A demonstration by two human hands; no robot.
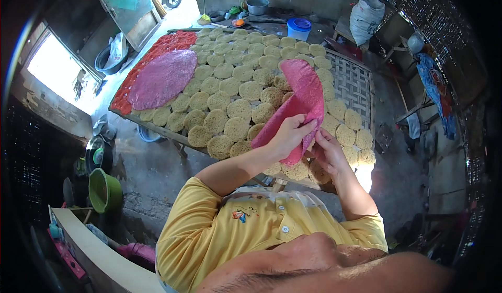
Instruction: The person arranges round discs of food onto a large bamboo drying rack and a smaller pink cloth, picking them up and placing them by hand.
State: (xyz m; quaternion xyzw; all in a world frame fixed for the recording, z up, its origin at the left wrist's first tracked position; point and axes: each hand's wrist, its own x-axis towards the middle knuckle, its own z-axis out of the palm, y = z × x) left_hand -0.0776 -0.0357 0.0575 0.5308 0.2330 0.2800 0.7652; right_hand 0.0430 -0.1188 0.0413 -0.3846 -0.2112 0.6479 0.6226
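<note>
A bright pink sheet (305, 92), thin and floppy-looking, is folded over and hangs between my hands above the table. My left hand (291, 136) pinches it near the middle of its lower edge. Close beside it, my right hand (330, 153) has its fingers bent at the sheet's right edge, the fingertips partly hidden. Beneath both hands, rows of round, tan, rough-textured pieces (238, 108) cover most of the table (361, 78); some in the middle look browner. A large pink round sheet (163, 78) lies flat at the far left, overlapping a red layer (121, 95).
Bare woven slats show at the table's right. Beyond stand a blue-lidded tub (299, 30), a grey basin (257, 5) and a white sack (367, 20). A green basin (105, 190) sits at left, near a pale curved ledge (99, 246). An open door (128, 13) stands back left.
</note>
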